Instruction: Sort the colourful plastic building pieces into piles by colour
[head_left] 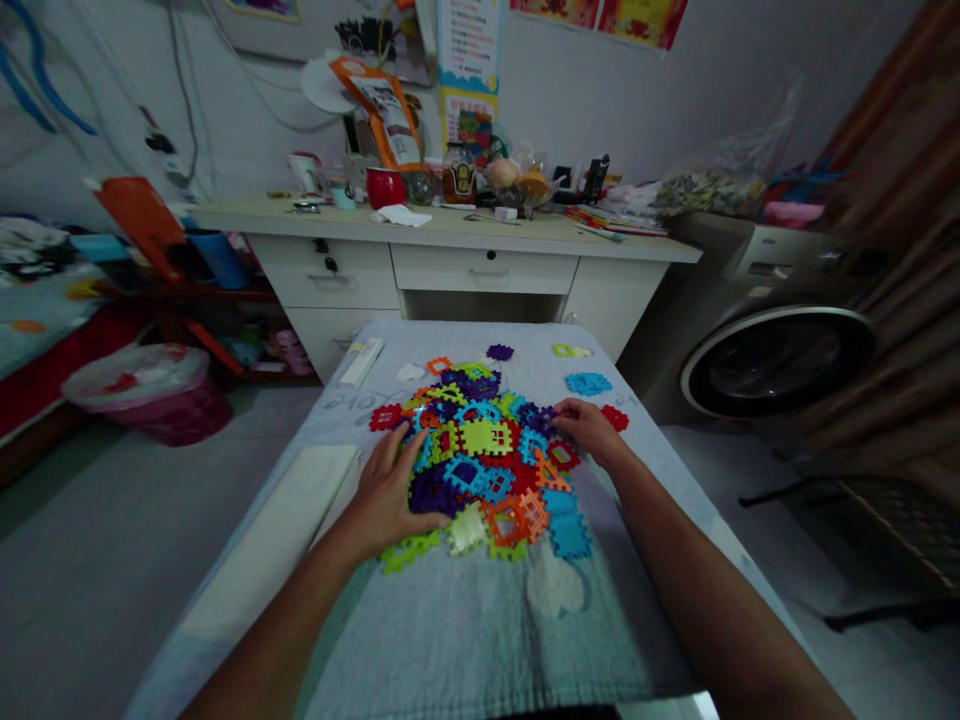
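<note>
A heap of colourful plastic interlocking building pieces (486, 438) lies on the cloth-covered table in front of me. My left hand (386, 490) rests on the heap's left side, fingers spread, with the thumb near a pale yellow-green piece (468, 530). At the heap's right edge, my right hand (589, 430) has its fingertips closed at a purple piece (534, 418). A red piece (615, 417) lies just behind that hand. Blue pieces (570, 535) lie at the near right of the heap, and a separate blue one (588, 383) is farther back.
The table (465, 640) has a long white strip (281, 530) along its left side and a small white box (361, 363) at the far left. Beyond stands a white desk (450, 235) with jars and a pouch. A washing machine (750, 310) is on the right, a pink bin (161, 400) on the left.
</note>
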